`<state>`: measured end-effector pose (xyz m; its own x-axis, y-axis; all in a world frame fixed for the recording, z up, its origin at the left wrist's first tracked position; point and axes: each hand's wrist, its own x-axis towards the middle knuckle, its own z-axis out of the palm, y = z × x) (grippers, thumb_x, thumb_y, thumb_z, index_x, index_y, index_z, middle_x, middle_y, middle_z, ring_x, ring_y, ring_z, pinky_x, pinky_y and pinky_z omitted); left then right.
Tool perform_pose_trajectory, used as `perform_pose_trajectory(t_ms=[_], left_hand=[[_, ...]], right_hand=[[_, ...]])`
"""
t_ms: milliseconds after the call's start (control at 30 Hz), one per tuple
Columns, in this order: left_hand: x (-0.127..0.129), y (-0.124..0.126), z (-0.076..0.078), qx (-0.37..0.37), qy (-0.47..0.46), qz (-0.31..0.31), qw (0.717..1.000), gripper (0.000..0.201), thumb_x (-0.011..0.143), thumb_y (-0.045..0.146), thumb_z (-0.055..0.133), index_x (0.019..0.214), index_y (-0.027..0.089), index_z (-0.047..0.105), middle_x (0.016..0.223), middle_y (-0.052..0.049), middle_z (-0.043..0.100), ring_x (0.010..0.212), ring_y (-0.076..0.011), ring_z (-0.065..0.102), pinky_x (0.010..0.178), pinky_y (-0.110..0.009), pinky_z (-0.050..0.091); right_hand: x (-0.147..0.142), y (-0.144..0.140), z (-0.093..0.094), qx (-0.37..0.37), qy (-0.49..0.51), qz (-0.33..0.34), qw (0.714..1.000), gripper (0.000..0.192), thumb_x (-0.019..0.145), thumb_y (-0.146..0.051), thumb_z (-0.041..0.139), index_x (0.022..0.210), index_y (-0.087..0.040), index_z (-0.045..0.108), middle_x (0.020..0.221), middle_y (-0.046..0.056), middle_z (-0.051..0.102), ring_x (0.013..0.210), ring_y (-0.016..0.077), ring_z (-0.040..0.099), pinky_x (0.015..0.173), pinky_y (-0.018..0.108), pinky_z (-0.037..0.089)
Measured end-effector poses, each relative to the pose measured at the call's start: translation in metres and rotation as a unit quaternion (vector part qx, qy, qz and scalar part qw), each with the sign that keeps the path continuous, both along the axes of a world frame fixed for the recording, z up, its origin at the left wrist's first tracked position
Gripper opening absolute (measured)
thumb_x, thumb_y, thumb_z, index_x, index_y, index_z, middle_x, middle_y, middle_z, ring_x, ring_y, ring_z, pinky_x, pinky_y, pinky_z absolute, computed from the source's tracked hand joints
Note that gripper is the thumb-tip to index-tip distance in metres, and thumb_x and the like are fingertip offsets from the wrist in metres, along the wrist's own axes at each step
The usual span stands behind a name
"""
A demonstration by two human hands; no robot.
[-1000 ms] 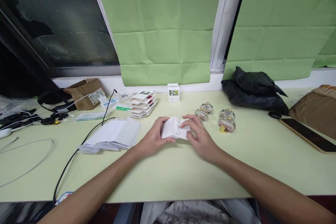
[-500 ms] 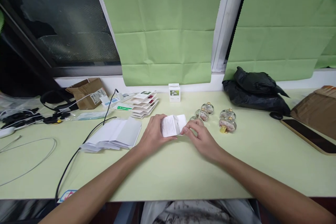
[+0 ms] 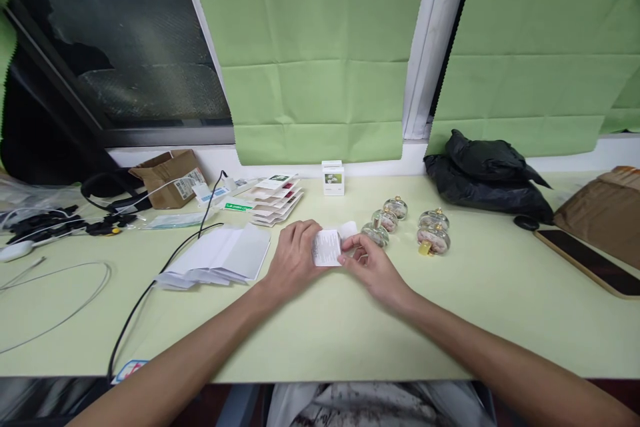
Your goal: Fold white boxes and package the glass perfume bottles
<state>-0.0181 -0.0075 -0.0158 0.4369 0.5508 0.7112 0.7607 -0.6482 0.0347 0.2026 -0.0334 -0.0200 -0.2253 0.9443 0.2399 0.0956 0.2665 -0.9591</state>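
Note:
A small white carton (image 3: 327, 248) with fine printed text on its upper face is between my hands over the middle of the table. My left hand (image 3: 296, 255) is closed round its left side. At the carton's right end a white flap (image 3: 348, 230) stands out. My right hand (image 3: 373, 267) grips that end, thumb at the near corner and bent fingers beside the flap. Just beyond my right hand are round glass bottles (image 3: 375, 233) with gold-coloured tops, and more such bottles (image 3: 434, 239) stand to the right. The carton's inside is hidden from view.
Behind stands a white box (image 3: 333, 179) with a green picture. To the left lie stacked flat cartons (image 3: 276, 200), white folded sheets (image 3: 220, 257), a black cable (image 3: 133, 317) and a brown box (image 3: 167, 180). At right are a black bag (image 3: 487, 177) and a phone (image 3: 590, 261).
The carton has turned so its printed face looks squarer to me, its flap now extending behind my right fingers. My right hand has shifted slightly left and down along its end.

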Motion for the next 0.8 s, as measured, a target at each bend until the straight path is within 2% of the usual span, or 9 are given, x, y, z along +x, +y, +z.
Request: perform_pose_trajectory(t_ms=[100,233,333,400,467,533,633,700,800], left_hand=[[0.0,0.0,-0.003,-0.027,0.002,0.012,1.0,0.072,0.087,0.061,0.076,0.137,0.023,0.041,0.132,-0.018,0.06,0.121,-0.037,0.058,0.101,-0.051,0.044],[0.001,0.0,-0.007,-0.046,0.017,0.006,0.999,0.092,0.08,0.073,0.077,0.144,0.02,0.038,0.137,-0.021,0.056,0.127,-0.041,0.054,0.104,-0.054,0.042],[0.003,-0.002,-0.008,-0.061,0.02,0.005,0.998,0.099,0.077,0.076,0.076,0.149,0.021,0.037,0.141,-0.022,0.054,0.126,-0.0425,0.053,0.104,-0.056,0.04],[0.003,-0.005,-0.006,-0.079,0.016,-0.003,0.997,0.095,0.082,0.073,0.074,0.152,0.021,0.037,0.142,-0.022,0.052,0.127,-0.0423,0.052,0.105,-0.057,0.039],[0.001,-0.007,-0.001,-0.103,0.014,-0.019,0.994,0.08,0.093,0.062,0.069,0.153,0.021,0.037,0.143,-0.021,0.052,0.13,-0.0401,0.05,0.106,-0.056,0.04],[-0.003,-0.007,0.007,-0.121,0.018,-0.034,0.992,0.058,0.101,0.048,0.062,0.148,0.022,0.042,0.139,-0.018,0.055,0.129,-0.0362,0.052,0.105,-0.053,0.042],[-0.015,-0.007,0.021,-0.154,0.033,-0.071,0.985,0.033,0.099,0.037,0.066,0.126,0.024,0.053,0.127,-0.012,0.064,0.119,-0.0312,0.061,0.105,-0.05,0.044],[-0.021,-0.01,0.028,-0.218,0.04,-0.101,0.97,0.035,0.093,0.029,0.069,0.123,0.026,0.052,0.132,-0.009,0.065,0.117,-0.0297,0.065,0.103,-0.047,0.048],[-0.024,-0.015,0.031,-0.305,0.047,-0.118,0.944,0.052,0.092,0.025,0.068,0.139,0.029,0.048,0.141,-0.01,0.063,0.119,-0.0307,0.067,0.095,-0.042,0.053]], right_hand=[[-0.001,0.001,0.001,0.01,0.006,-0.004,1.0,0.029,0.091,-0.04,0.073,0.112,-0.022,0.063,0.101,0.003,0.065,0.091,0.0207,0.058,0.083,0.035,0.045],[0.001,0.005,0.0,0.04,-0.009,-0.009,0.999,0.023,0.091,-0.039,0.073,0.103,-0.022,0.063,0.103,0.003,0.063,0.095,0.0213,0.057,0.085,0.035,0.046],[0.003,0.004,0.0,0.061,-0.033,-0.011,0.998,0.019,0.093,-0.035,0.072,0.101,-0.023,0.06,0.103,0.002,0.062,0.096,0.0218,0.056,0.085,0.035,0.046],[0.005,0.002,0.003,0.083,-0.066,-0.017,0.994,0.014,0.095,-0.032,0.069,0.097,-0.024,0.058,0.1,0.002,0.062,0.096,0.0226,0.055,0.086,0.036,0.045],[0.008,-0.001,0.006,0.118,-0.115,-0.024,0.986,0.008,0.099,-0.028,0.065,0.097,-0.024,0.058,0.098,0.002,0.063,0.097,0.024,0.054,0.088,0.038,0.044],[0.012,-0.004,0.009,0.169,-0.173,-0.034,0.97,0.003,0.103,-0.025,0.06,0.1,-0.025,0.06,0.098,0.002,0.064,0.099,0.0252,0.052,0.089,0.04,0.043],[0.02,-0.004,0.011,0.262,-0.254,-0.015,0.931,0.014,0.106,-0.018,0.054,0.096,-0.024,0.062,0.098,0.004,0.064,0.096,0.0256,0.05,0.086,0.041,0.043],[0.026,-0.002,0.011,0.319,-0.304,0.014,0.898,0.022,0.106,-0.013,0.05,0.092,-0.024,0.063,0.101,0.006,0.064,0.096,0.0255,0.05,0.085,0.04,0.044],[0.038,0.0,0.009,0.375,-0.371,0.047,0.848,0.027,0.104,-0.008,0.046,0.096,-0.023,0.067,0.108,0.009,0.064,0.098,0.0259,0.053,0.086,0.041,0.046]])
